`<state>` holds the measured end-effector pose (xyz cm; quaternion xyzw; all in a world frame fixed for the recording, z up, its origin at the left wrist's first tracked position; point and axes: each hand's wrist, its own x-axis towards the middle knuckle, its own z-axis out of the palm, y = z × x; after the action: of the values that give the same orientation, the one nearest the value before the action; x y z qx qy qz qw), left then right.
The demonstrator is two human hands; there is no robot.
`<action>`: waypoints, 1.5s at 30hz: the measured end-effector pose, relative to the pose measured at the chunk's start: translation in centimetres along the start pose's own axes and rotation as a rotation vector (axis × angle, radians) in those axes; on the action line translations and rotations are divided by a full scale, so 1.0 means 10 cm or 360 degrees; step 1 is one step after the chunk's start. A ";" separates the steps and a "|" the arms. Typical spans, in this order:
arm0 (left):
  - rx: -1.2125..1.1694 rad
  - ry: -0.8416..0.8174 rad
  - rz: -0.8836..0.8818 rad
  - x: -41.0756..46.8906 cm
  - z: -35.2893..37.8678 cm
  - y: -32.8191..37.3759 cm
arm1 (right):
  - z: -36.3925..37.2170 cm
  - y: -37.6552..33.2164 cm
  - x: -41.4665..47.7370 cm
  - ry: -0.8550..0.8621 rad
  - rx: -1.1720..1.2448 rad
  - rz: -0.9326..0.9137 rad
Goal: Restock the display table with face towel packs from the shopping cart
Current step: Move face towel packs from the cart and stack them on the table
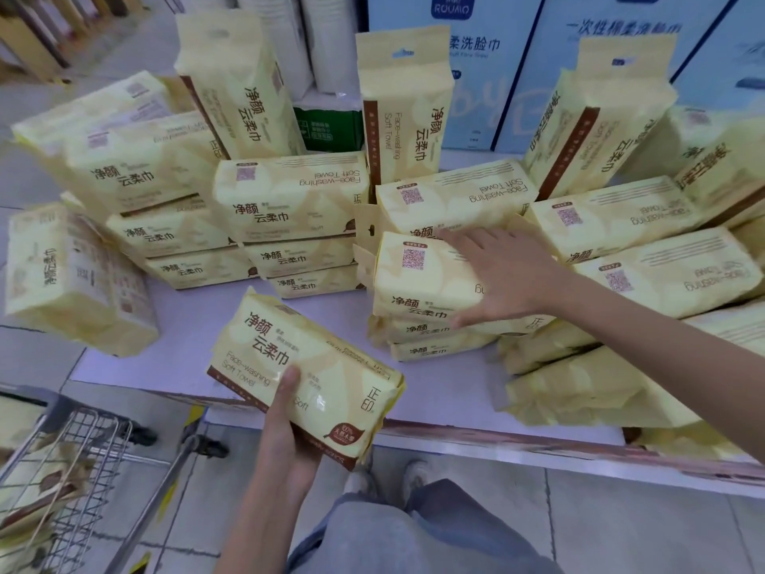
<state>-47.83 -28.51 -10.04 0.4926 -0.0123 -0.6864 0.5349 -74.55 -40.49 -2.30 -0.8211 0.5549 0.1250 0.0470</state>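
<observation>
Near left, the shopping cart (89,441) holds spare packs (41,478). The left hand (285,432) clamps a face towel pack (318,362), thumb on top, over the near edge of the display table (194,325), seemingly ready to place. The right hand (509,275), fingers spread flat, steadies a stack (418,283).

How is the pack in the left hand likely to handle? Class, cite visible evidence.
The held pack is probably light: the left hand carries it alone by one end. Likely soft, not stiff: its wrap bulges and creases. The glossy film may be slippery.
</observation>
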 end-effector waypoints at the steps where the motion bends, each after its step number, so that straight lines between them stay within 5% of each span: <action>1: 0.0006 -0.0009 -0.0007 0.00 0.01 0.02 | -0.02 -0.02 0.02 -0.0033 0.0014 0.0015; 19: -0.0008 -0.0041 -0.0143 0.18 -0.08 0.06 | -0.22 -0.04 0.16 0.0132 -0.0168 -0.0215; 45: -0.0008 -0.0157 -0.0236 0.05 0.05 -0.24 | 0.20 -0.29 -0.29 0.0479 0.0275 0.0280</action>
<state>-49.91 -28.13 -11.41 0.4565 -0.0003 -0.7475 0.4826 -73.25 -36.36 -3.68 -0.7718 0.6340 -0.0437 0.0225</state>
